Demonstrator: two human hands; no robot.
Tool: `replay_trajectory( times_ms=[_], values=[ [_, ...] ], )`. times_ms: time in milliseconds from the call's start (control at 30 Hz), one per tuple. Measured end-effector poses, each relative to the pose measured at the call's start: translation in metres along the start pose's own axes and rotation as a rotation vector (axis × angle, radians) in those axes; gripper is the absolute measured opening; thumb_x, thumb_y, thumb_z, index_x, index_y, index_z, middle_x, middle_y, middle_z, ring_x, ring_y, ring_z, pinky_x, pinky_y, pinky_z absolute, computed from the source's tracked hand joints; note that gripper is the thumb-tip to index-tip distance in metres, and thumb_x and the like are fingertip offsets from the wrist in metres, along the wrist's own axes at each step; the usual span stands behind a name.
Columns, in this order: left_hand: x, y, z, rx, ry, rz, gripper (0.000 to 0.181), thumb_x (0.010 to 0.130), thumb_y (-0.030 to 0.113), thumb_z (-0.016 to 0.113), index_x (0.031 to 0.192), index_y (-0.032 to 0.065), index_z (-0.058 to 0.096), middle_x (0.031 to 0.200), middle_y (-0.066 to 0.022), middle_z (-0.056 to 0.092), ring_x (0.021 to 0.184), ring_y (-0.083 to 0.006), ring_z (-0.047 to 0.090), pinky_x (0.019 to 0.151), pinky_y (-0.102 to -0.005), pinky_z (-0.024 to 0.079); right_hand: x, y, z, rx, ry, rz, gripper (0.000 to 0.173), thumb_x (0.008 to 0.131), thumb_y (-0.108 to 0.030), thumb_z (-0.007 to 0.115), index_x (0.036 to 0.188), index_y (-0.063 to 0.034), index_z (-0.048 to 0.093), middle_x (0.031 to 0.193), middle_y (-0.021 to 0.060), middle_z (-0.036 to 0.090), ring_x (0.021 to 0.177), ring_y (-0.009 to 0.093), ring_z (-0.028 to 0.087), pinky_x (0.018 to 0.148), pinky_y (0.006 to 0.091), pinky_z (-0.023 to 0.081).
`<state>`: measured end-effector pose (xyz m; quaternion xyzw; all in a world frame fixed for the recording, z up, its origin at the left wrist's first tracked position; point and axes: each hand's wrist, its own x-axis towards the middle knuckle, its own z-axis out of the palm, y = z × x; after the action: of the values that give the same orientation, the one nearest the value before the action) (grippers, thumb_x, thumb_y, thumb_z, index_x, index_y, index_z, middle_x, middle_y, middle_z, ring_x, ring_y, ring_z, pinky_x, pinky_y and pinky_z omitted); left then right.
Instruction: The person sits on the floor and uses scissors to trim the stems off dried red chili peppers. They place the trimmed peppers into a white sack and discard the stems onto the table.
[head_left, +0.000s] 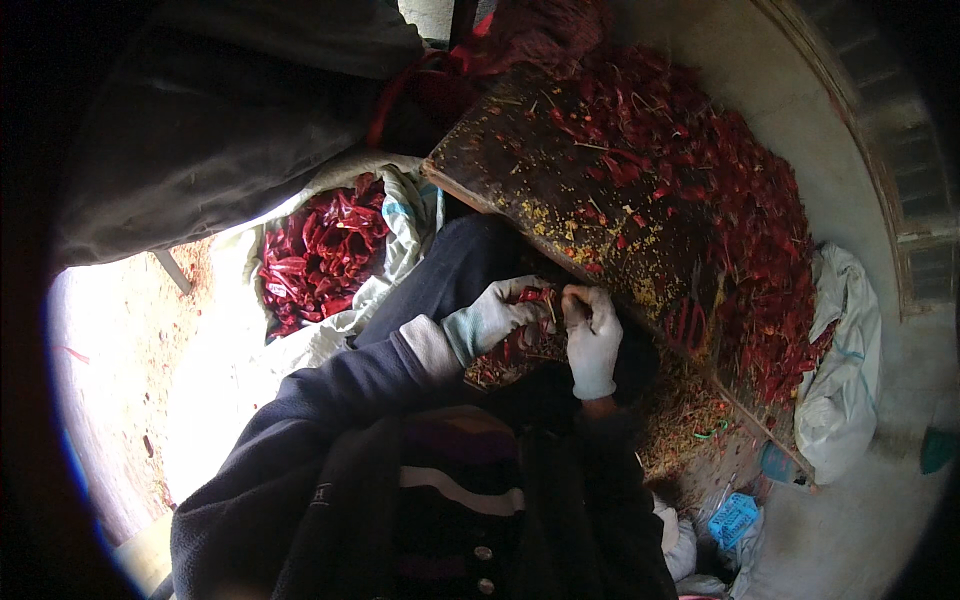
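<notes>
My left hand (499, 315), in a white and pale green work glove, holds a dried red chili pepper (534, 295) between thumb and fingers. Close to its right is my right hand (592, 330), in a white glove with darkened fingertips; its thumb and fingertips meet near a stem, and whether they grip it cannot be told. Both hands are over my lap, at the near edge of a dark board (495, 142). A heap of dried red chilies (765, 225) covers the board's far and right side. Red-handled scissors (686, 322) lie on the board, right of my hands.
An open white woven sack (367, 292) of red chilies (322, 255) stands at left. Yellow seeds (645, 289) litter the board. Another white sack (844, 375) lies at right. Stems and scraps (682, 409) cover the floor below, near a blue plastic basket (733, 520).
</notes>
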<state>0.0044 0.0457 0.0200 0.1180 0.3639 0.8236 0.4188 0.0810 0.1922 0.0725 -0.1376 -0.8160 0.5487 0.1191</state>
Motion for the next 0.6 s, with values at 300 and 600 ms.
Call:
replay_trajectory(
  times_ms=[300, 600],
  values=[
    [-0.003, 0.007, -0.003, 0.081, -0.031, -0.063, 0.022, 0.090, 0.005, 0.057, 0.112, 0.0011, 0.059, 0.097, -0.0065, 0.066, 0.077, -0.0128, 0.064, 0.064, -0.0238, 0.052, -0.005, -0.009, 0.005, -0.149, -0.106, -0.281, 0.035, 0.087, -0.006, 0.063, 0.122, -0.0029, 0.057, 0.113, 0.0147, 0.058, 0.093, 0.024, 0.062, 0.078, 0.0303, 0.052],
    [-0.006, 0.010, 0.004, 0.726, -0.200, 0.141, 0.022, 0.081, 0.004, 0.068, 0.102, 0.0022, 0.065, 0.085, -0.0080, 0.069, 0.074, -0.0147, 0.065, 0.066, -0.0276, 0.053, -0.007, 0.029, 0.014, 0.494, 0.083, 0.231, 0.029, 0.089, -0.034, 0.064, 0.093, -0.0055, 0.062, 0.088, 0.0048, 0.062, 0.081, 0.019, 0.060, 0.071, 0.0323, 0.050]
  ],
)
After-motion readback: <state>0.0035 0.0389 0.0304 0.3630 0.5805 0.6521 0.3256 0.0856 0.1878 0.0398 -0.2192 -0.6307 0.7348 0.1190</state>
